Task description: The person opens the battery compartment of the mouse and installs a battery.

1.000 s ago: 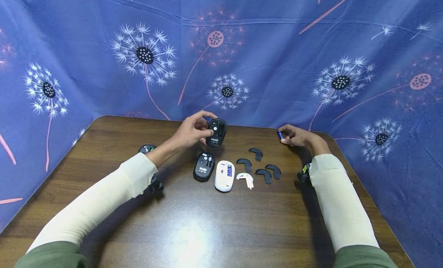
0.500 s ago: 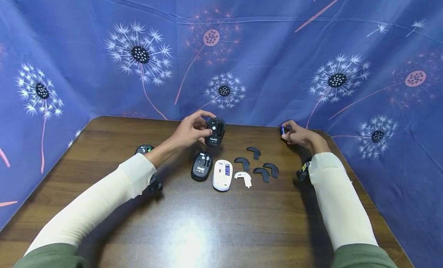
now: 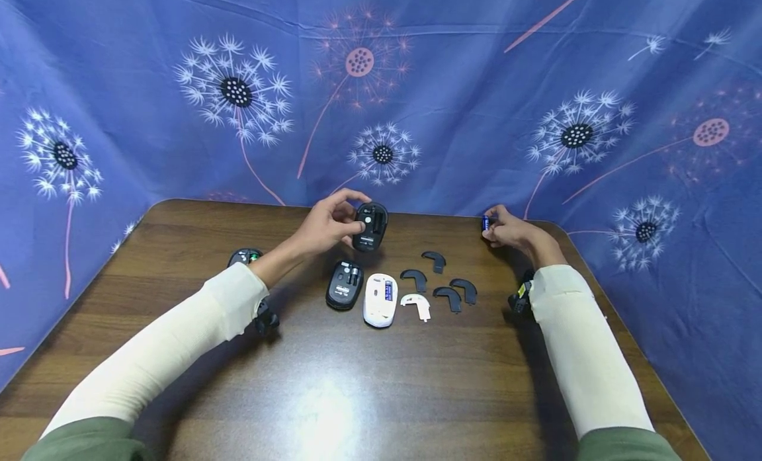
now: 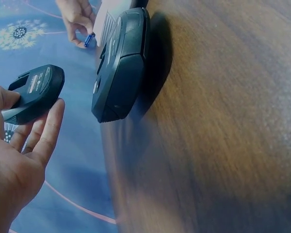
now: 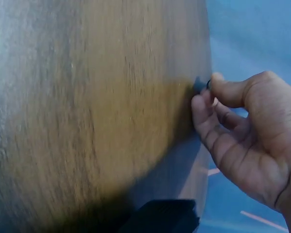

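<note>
My left hand [image 3: 324,224] holds a black computer mouse [image 3: 372,231] above the back of the table, thumb on its underside. That underside faces me and its battery bay is uncovered. At the back right, my right hand [image 3: 510,231] pinches a blue battery [image 3: 485,224] between thumb and fingertips, close to the table's far edge. The left wrist view shows the held mouse [image 4: 36,94] from the side, with the thumb and fingers around its near end. In the right wrist view, the fingertips of the right hand [image 5: 247,131] largely hide the battery.
Upturned on the table lie a black mouse [image 3: 344,286] and a white mouse [image 3: 380,301] with batteries showing. Another black mouse [image 3: 243,256] is partly behind the left forearm. Several black covers [image 3: 455,298] and a white cover [image 3: 418,305] lie right of centre. A blue curtain [image 3: 452,84] hangs behind.
My right hand has moved slightly right and back with the battery, which now stands more upright. The left hand keeps its hold on the mouse. The head view has shifted a little.
</note>
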Demonstrator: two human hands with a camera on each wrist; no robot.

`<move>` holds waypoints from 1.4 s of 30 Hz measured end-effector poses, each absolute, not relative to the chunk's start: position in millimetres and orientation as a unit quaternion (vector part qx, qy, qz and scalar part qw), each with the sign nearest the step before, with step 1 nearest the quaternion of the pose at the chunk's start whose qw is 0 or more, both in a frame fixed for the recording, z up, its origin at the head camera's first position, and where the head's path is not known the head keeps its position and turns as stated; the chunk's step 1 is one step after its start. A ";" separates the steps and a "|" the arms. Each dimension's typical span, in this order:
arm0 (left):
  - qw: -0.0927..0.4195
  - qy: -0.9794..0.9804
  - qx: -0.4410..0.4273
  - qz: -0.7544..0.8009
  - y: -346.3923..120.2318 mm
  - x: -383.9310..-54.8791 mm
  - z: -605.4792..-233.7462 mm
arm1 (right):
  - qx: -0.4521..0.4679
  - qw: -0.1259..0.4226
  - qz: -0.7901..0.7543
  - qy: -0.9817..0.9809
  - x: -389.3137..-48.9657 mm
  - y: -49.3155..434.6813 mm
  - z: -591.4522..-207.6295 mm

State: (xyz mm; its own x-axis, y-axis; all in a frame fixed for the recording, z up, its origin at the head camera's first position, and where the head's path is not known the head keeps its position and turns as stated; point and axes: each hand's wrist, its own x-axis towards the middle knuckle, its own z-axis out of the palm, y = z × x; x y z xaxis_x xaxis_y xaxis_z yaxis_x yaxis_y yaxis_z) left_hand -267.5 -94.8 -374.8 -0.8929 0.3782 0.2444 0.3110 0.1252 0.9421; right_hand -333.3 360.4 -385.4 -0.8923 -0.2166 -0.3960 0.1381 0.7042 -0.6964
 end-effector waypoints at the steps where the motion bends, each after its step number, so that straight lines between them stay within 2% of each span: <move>1: 0.027 0.749 0.231 0.621 -95.1 -267.8 -374.9 | -0.026 0.228 -0.375 0.898 -332.5 357.8 -383.9; 11: 0.025 0.751 0.226 0.620 -99.5 -267.9 -371.5 | -0.056 0.204 -0.311 0.927 -326.9 331.3 -370.5; 20: 0.026 0.758 0.217 0.615 -101.6 -268.4 -372.0 | -0.086 0.122 -0.367 0.918 -319.1 300.4 -364.3; 26: 0.026 0.754 0.214 0.621 -100.5 -269.4 -375.7 | -0.062 0.092 -0.445 0.889 -302.2 276.7 -359.5; 35: 0.030 0.748 0.213 0.628 -99.5 -269.4 -375.8 | -0.076 0.046 -0.468 0.879 -270.2 245.8 -351.1; 42: 0.029 0.747 0.208 0.630 -99.4 -268.3 -374.6 | -0.090 0.038 -0.482 0.871 -250.9 227.5 -353.0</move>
State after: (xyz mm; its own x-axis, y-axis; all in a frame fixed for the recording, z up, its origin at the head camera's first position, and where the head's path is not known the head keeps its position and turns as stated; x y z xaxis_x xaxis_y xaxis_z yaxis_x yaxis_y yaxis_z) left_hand -268.3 -99.4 -374.6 -0.9116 0.3482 0.2185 0.2741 0.1187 0.9543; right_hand -250.9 227.5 -353.0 -0.9810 -0.1929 0.0202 -0.1196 0.5194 -0.8461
